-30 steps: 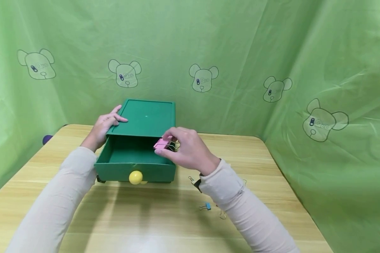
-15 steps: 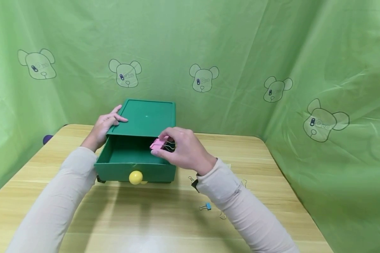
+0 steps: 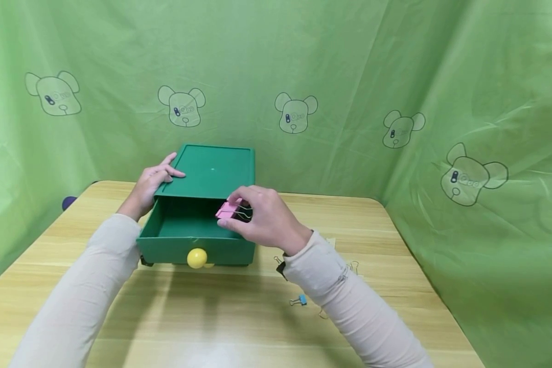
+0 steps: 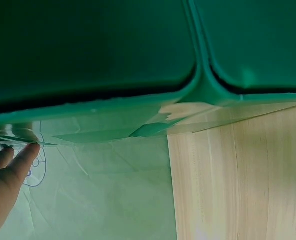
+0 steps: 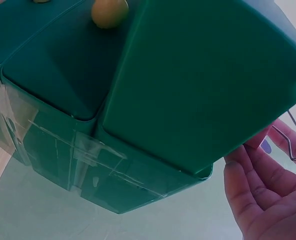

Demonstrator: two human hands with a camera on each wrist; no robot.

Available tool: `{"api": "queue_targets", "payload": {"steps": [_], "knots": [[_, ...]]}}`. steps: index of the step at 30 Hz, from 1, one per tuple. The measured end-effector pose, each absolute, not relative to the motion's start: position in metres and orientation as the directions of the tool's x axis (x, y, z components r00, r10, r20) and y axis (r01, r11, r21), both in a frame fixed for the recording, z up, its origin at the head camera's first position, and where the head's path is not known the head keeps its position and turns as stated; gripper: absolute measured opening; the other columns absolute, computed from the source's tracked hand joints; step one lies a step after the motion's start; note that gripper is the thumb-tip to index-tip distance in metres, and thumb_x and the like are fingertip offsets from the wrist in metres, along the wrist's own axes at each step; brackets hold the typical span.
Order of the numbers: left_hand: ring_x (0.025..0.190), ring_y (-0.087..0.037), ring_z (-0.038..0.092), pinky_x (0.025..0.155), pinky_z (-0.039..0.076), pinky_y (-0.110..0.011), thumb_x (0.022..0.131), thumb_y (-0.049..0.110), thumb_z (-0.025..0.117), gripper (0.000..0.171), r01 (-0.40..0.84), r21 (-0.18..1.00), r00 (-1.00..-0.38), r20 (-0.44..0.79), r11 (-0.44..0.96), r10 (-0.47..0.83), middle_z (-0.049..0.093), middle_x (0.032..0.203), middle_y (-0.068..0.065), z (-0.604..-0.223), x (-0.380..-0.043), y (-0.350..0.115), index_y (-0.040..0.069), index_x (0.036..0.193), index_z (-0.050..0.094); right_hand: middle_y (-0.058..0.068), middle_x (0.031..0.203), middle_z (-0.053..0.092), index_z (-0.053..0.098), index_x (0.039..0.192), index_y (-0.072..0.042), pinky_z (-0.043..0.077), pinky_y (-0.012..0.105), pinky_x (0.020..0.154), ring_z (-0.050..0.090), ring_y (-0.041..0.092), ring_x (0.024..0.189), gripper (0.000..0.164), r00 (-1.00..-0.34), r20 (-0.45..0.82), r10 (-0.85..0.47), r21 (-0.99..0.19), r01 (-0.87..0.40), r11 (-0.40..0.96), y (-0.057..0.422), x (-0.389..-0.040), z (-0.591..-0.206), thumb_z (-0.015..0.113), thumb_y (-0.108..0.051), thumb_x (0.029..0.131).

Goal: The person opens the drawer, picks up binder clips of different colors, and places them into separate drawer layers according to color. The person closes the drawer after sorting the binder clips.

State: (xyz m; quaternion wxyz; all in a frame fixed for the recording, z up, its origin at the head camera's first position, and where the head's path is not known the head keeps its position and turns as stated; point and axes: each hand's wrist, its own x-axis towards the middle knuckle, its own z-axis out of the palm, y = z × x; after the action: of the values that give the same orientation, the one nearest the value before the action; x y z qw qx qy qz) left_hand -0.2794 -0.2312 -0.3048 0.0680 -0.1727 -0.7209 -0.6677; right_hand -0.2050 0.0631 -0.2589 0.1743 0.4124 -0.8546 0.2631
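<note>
A green drawer cabinet (image 3: 211,171) stands on the table, its top drawer (image 3: 165,250) pulled out by a yellow knob (image 3: 197,258) side. My left hand (image 3: 148,186) rests along the cabinet's upper left edge, fingers laid on the top. In the left wrist view those fingers (image 4: 20,162) reach along the cabinet's side. Between thumb and fingers my right hand (image 3: 269,217) pinches a pink binder clip (image 3: 227,209) with wire handles, over the right part of the drawer. The drawer's side partly hides the clip (image 5: 258,138) in the right wrist view.
Right of the cabinet lie a small blue binder clip (image 3: 302,300) and a black one (image 3: 281,269), partly covered by my right sleeve (image 3: 322,271). More wire handles (image 3: 354,267) show beside the sleeve. A green curtain (image 3: 349,66) hangs behind the table.
My right hand has shifted a little to the left with the pink binder clip, further over the drawer. My left hand has stayed on the cabinet.
</note>
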Motion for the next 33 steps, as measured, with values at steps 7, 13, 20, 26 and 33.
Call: {"api": "queue_targets", "payload": {"steps": [7,13,20,26,33], "knots": [[0.147,-0.031,0.000,0.115,0.004,-0.053,0.088,-0.004,0.036,0.039,0.336,0.940,-0.932,0.324,0.052,0.159,0.012,0.161,-0.010,-0.305,-0.279,-0.230,0.004,0.095,0.074,-0.001,0.091,0.067,0.067,0.099,-0.007,0.049,0.023,0.079,0.061,0.012,0.087,0.033,-0.606,0.507,-0.613,-0.307,-0.791,0.528,0.064,-0.205,-0.261,0.080,-0.031,0.080],[0.147,-0.032,0.000,0.114,0.004,-0.054,0.088,-0.004,0.036,0.040,0.336,0.940,-0.932,0.324,0.052,0.164,0.012,0.161,-0.011,-0.306,-0.279,-0.230,0.005,0.094,0.074,0.000,0.093,0.067,0.067,0.100,-0.007,0.049,0.025,0.079,0.061,0.013,0.087,0.033,-0.615,0.498,-0.612,-0.311,-0.785,0.536,0.065,-0.204,-0.263,0.079,-0.031,0.081],[0.147,-0.032,-0.001,0.114,0.002,-0.054,0.089,-0.004,0.036,0.042,0.341,0.938,-0.930,0.329,0.054,0.161,0.012,0.161,-0.011,-0.305,-0.280,-0.230,0.010,0.091,0.075,0.009,0.104,0.069,0.067,0.107,-0.004,0.051,0.031,0.084,0.063,0.022,0.095,0.037,-0.630,0.485,-0.607,-0.321,-0.774,0.546,0.068,-0.204,-0.261,0.076,-0.031,0.084],[0.147,-0.031,-0.002,0.114,0.000,-0.055,0.090,-0.004,0.036,0.040,0.337,0.940,-0.932,0.324,0.059,0.165,0.011,0.161,-0.010,-0.305,-0.280,-0.231,0.008,0.094,0.074,0.008,0.106,0.069,0.067,0.109,-0.002,0.051,0.030,0.084,0.062,0.020,0.095,0.036,-0.635,0.477,-0.608,-0.321,-0.770,0.552,0.073,-0.205,-0.262,0.074,-0.029,0.086],[0.147,-0.031,-0.002,0.114,0.000,-0.055,0.090,-0.003,0.035,0.039,0.339,0.938,-0.931,0.325,0.065,0.168,0.010,0.162,-0.009,-0.305,-0.279,-0.232,0.003,0.097,0.073,0.009,0.102,0.069,0.068,0.106,-0.002,0.051,0.033,0.080,0.062,0.021,0.092,0.031,-0.620,0.519,-0.588,-0.312,-0.778,0.545,0.083,-0.207,-0.265,0.073,-0.026,0.087]]}}
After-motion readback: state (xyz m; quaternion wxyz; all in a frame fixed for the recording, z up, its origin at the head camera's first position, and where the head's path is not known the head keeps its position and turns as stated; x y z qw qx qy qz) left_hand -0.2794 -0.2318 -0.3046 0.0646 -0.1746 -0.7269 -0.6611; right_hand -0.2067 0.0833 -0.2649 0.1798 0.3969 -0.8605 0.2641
